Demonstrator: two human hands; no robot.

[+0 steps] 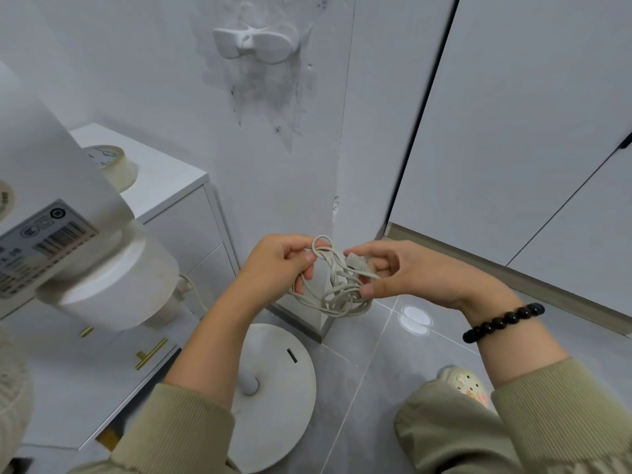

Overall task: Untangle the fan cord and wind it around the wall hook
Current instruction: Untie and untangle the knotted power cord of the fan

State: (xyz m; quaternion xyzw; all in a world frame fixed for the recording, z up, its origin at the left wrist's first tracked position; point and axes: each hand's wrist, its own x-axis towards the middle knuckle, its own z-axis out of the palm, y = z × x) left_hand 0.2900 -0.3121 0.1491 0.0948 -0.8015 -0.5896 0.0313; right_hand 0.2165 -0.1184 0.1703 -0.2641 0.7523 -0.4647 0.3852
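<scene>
A tangled off-white fan cord (337,295) hangs in a knot of loops between my two hands, in front of the wall corner. My left hand (278,265) pinches a loop at the knot's upper left. My right hand (396,271) grips the plug end and other strands on the right. The white wall hook (254,44), shaped like two rounded wings, is fixed high on the scuffed wall above the hands and has nothing on it. The white fan (113,278) stands at the left, its round base (277,388) on the floor below my left forearm.
A white drawer cabinet (178,213) with brass handles stands at the left, with a roll of clear tape (114,165) on top. White wardrobe doors (513,131) fill the right. Grey tile floor lies below, with a slippered foot (465,384) near my right sleeve.
</scene>
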